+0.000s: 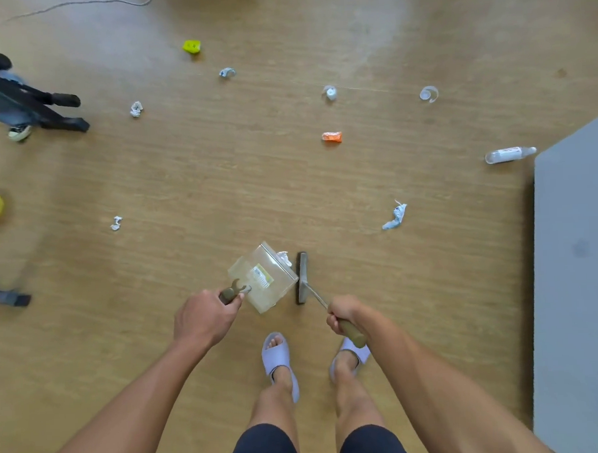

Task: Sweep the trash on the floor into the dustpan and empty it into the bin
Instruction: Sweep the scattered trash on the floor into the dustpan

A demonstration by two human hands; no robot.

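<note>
Scraps lay scattered over the floor, an orange wrapper well beyond my reach. I held the clear dustpan low, mouth toward the brush head, so the crumpled white scrap sat trapped between them. My left grip was curled round the dustpan handle and my right grip was wrapped round the brush handle, angled to push it in.

I see open floor from 11 to 1 o'clock, scattered litter only. Black stand legs block 10 o'clock; a grey panel bounds 3 o'clock.
</note>
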